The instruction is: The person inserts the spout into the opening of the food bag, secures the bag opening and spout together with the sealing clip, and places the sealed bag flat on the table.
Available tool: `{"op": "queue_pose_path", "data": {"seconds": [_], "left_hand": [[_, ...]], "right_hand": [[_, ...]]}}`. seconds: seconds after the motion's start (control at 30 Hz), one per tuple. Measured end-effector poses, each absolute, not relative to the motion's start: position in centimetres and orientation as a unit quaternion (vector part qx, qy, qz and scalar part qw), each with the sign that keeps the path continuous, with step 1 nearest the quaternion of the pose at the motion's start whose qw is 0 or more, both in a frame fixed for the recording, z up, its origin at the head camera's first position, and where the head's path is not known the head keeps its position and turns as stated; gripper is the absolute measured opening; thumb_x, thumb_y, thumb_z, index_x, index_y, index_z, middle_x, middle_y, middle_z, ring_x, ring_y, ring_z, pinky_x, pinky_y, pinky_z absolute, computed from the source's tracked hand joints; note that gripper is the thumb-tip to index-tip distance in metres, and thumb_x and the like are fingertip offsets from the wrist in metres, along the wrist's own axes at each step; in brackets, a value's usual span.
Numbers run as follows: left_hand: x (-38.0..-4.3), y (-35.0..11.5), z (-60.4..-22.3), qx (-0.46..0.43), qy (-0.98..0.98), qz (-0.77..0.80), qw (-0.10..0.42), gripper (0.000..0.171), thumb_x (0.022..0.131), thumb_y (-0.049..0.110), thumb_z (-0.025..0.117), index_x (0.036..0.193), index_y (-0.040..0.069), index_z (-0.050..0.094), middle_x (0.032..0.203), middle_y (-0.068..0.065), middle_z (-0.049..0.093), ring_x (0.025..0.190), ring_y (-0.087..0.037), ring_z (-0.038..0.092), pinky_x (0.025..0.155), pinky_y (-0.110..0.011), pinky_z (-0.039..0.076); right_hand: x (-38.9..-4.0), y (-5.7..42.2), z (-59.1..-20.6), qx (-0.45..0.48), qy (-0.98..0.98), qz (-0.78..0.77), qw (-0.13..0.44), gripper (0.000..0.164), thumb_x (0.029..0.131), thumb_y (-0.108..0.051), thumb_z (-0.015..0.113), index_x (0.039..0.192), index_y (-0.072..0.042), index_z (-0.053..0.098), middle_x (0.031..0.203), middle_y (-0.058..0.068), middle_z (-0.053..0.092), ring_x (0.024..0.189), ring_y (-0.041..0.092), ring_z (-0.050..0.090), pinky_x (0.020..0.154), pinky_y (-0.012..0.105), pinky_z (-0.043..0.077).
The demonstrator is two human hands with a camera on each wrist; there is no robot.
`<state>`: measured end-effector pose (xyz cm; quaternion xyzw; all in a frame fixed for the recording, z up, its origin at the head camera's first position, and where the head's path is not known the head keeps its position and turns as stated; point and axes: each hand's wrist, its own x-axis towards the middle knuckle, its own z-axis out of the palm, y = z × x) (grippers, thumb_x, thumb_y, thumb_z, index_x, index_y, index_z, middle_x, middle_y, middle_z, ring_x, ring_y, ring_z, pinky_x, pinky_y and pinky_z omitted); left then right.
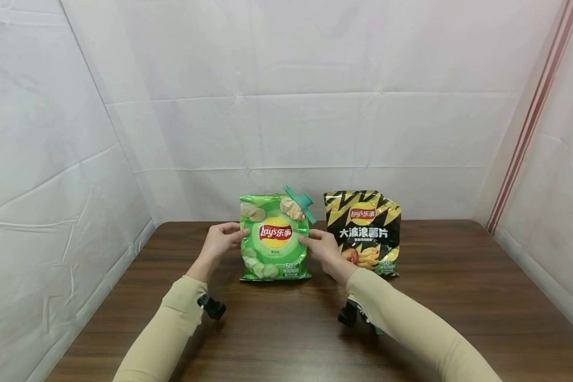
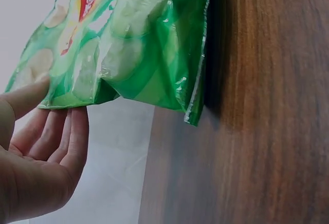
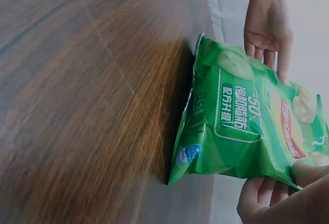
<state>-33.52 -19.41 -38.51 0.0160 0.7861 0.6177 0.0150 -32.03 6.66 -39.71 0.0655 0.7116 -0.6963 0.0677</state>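
"Green and shiny, that chip bag (image 1: 274,257) stands up near the far edge of the table (image 1: 286,334), a bit closer to the far left corner than the far right one. Who has it?"

"Both hands do. The left hand (image 1: 223,241) pinches its left side, and the right hand (image 1: 326,249) pinches its right side. On each one the thumb is in front and the fingers (image 2: 77,136) go behind, squeezed close with just the bag's side in between."

"What's the blue-green thing on top?"

"A clip (image 1: 302,204), sitting on a slant at the top right corner of the bag."

"Could something go wrong?"

"I think so. The bag is soft and slick. If the fingers let go while it leans, it might flop over. If they squeeze too hard, what's inside could get crushed."

"And the clip?"

"A tug there might make it slip off."

"What about the black bag (image 1: 374,245)?"

"It's near the far edge too, just to the right. I can't tell if the right hand touches it. If that hand swings out, it might knock it down."
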Motion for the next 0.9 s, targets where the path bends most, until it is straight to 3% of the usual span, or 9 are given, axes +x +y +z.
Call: {"op": "queue_pose_path", "data": {"seconds": [0.2,0.43,0.67,0.9], "left_hand": [[-33.4,-19.6,-38.9,0.01,0.791,0.611,0.024,0.04,0.082,0.006,0.073,0.12,-0.001,0.061,0.109,-0.016,0.067,0.082,-0.012,0.068,0.085,-0.042,0.053],[-33.4,-19.8,-39.0,0.001,0.79,0.612,0.019,0.04,0.083,0.004,0.071,0.122,-0.001,0.06,0.114,-0.022,0.064,0.084,-0.013,0.067,0.087,-0.042,0.053],[-33.6,-20.1,-39.3,-0.019,0.788,0.615,0.008,0.039,0.084,0.005,0.07,0.122,-0.001,0.06,0.117,-0.024,0.062,0.085,-0.015,0.068,0.086,-0.04,0.053],[-33.8,-20.4,-39.9,-0.049,0.79,0.611,-0.015,0.039,0.085,0.006,0.07,0.122,0.0,0.061,0.12,-0.023,0.061,0.088,-0.013,0.066,0.082,-0.034,0.055]], "right_hand": [[-32.4,6.2,-40.1,0.069,0.701,-0.706,0.07,0.037,0.091,-0.014,0.064,0.125,0.001,0.059,0.124,0.02,0.058,0.105,0.027,0.063,0.089,0.037,0.052],[-32.6,5.9,-40.2,0.062,0.685,-0.721,0.084,0.05,0.09,-0.006,0.063,0.136,0.003,0.046,0.13,0.023,0.056,0.115,0.032,0.059,0.095,0.039,0.049],[-32.6,5.5,-40.2,0.055,0.698,-0.71,0.079,0.051,0.088,0.0,0.063,0.136,0.001,0.046,0.127,0.022,0.058,0.111,0.031,0.061,0.092,0.04,0.051],[-32.4,5.4,-40.5,0.042,0.709,-0.694,0.116,0.057,0.087,0.003,0.062,0.14,-0.002,0.042,0.132,0.022,0.054,0.114,0.033,0.059,0.096,0.045,0.048]]}}
